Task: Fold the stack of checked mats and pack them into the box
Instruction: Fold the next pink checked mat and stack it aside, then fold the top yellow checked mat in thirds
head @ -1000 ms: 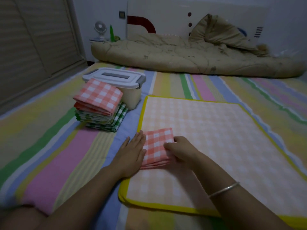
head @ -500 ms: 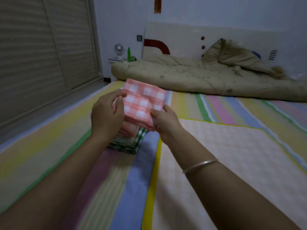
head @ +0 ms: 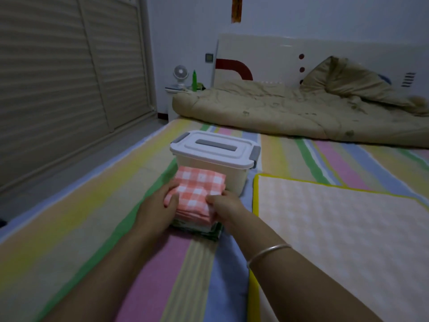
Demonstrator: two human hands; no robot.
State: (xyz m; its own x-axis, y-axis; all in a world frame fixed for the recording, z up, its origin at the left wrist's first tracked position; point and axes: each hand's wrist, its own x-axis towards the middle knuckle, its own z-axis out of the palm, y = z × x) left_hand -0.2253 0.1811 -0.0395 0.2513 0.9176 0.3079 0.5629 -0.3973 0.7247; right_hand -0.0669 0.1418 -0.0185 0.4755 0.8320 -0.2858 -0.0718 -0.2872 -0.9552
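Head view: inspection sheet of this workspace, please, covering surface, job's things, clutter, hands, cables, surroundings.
Surface: striped bedsheet; pale checked pad with a yellow border at right.
Job's things: pink checked mat, folded, on top of the stack; box behind it, lid on.
Clutter: rumpled quilt at the far end.
Hands: left hand and right hand both grip the mat's near edges.
Cables: nothing seen.
Surroundings: slatted doors at left; fan and green bottle beside the headboard.
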